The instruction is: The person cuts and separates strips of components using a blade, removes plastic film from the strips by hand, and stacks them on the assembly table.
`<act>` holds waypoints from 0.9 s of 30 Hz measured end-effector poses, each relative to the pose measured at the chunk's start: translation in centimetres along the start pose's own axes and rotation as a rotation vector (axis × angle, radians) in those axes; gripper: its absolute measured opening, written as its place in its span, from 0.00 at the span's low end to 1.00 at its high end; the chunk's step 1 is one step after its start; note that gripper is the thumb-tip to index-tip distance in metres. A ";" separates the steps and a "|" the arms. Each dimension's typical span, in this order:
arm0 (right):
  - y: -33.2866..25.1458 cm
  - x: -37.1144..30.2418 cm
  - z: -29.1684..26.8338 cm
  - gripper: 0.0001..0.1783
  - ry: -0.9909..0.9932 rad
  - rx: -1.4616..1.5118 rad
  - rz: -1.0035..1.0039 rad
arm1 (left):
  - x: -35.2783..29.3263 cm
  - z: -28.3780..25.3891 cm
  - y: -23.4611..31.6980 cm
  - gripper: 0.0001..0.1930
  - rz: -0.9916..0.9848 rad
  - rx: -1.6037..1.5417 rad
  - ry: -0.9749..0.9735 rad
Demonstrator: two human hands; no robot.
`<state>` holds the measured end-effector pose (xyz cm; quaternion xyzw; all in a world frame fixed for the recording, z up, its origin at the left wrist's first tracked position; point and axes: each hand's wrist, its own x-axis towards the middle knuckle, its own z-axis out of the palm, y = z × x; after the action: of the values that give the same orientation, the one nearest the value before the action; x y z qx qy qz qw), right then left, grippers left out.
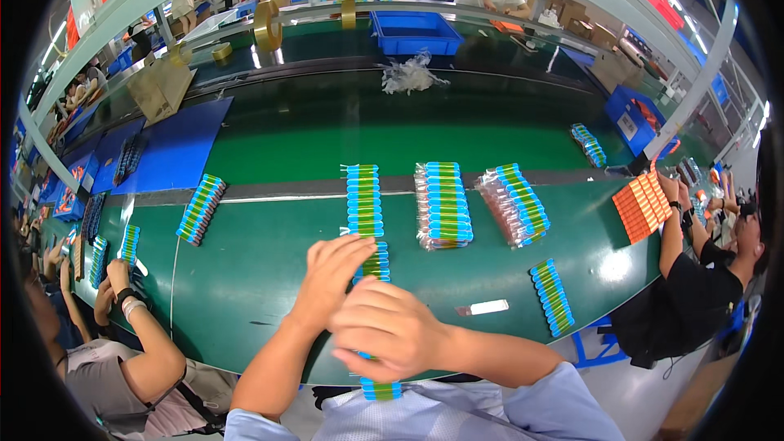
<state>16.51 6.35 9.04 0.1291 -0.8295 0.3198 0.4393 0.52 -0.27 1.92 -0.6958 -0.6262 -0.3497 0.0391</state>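
Note:
A long row of small blue-and-green pieces (363, 200) runs over the green table toward my body, partly hidden under my hands. My left hand (331, 278) lies over the middle of this row, its fingers stretched out. Nearer to me, my right hand (388, 331) is curled above the row with a slight blur. What its fingers hold, if anything, is hidden. The row's near end (381, 390) shows below my right hand, at the table edge. To the right lie two plastic-wrapped bundles of like pieces, one straight (443, 204) and one slanted (516, 206).
A short blue-green row (553, 297) and a white strip (488, 307) lie right. Another bundle (201, 210) is left. Beyond the belt's edge are crumpled clear plastic (411, 73) and a blue bin (416, 33). Co-workers sit on both sides; one handles an orange block (641, 206).

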 end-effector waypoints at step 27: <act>-1.6 -13.5 -7.4 0.08 -0.204 -0.488 0.467 | -8.4 0.4 9.3 0.45 -0.680 -0.563 0.219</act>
<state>29.94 8.99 1.76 -0.1416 -0.9283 0.1894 0.2870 9.33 -9.12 0.68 -0.3931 -0.6917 -0.5710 -0.2025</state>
